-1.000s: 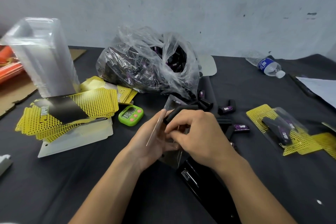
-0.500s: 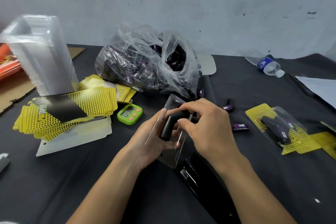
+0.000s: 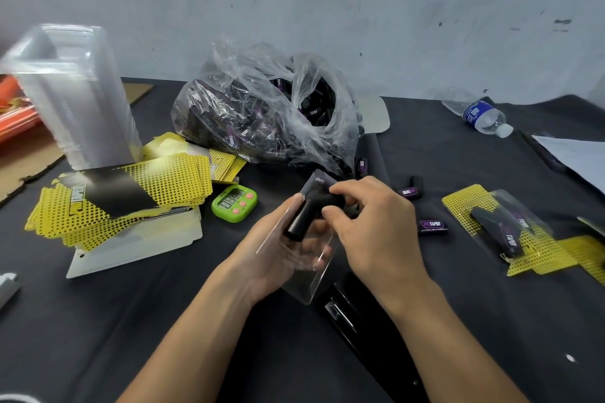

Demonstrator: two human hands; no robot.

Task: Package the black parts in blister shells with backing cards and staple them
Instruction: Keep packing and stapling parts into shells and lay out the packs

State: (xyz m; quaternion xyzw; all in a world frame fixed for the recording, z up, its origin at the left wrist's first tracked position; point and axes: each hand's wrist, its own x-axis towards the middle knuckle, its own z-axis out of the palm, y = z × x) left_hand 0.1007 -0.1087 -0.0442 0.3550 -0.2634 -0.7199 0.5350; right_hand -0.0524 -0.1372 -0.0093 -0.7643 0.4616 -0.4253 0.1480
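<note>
My left hand (image 3: 278, 252) cradles a clear blister shell (image 3: 311, 275) from below, at the middle of the dark table. My right hand (image 3: 373, 232) pinches a black L-shaped part (image 3: 302, 217) and holds it over the shell's open side. A clear bag of black parts (image 3: 262, 121) lies behind my hands. Loose black parts (image 3: 432, 226) lie to the right of them. Yellow dotted backing cards (image 3: 131, 199) are piled at the left. A black stapler (image 3: 370, 330) lies under my right wrist. One filled blister pack on a yellow card (image 3: 504, 229) rests at the right.
A tall stack of clear shells (image 3: 72, 98) stands at the far left. A green timer (image 3: 234, 203) sits beside the cards. A water bottle (image 3: 479, 116) lies at the back right, with white paper (image 3: 576, 154) near the right edge. Cardboard (image 3: 23, 170) covers the left corner.
My right hand has turned the black part from lying across to pointing down toward the shell. The left hand keeps holding the shell in about the same place.
</note>
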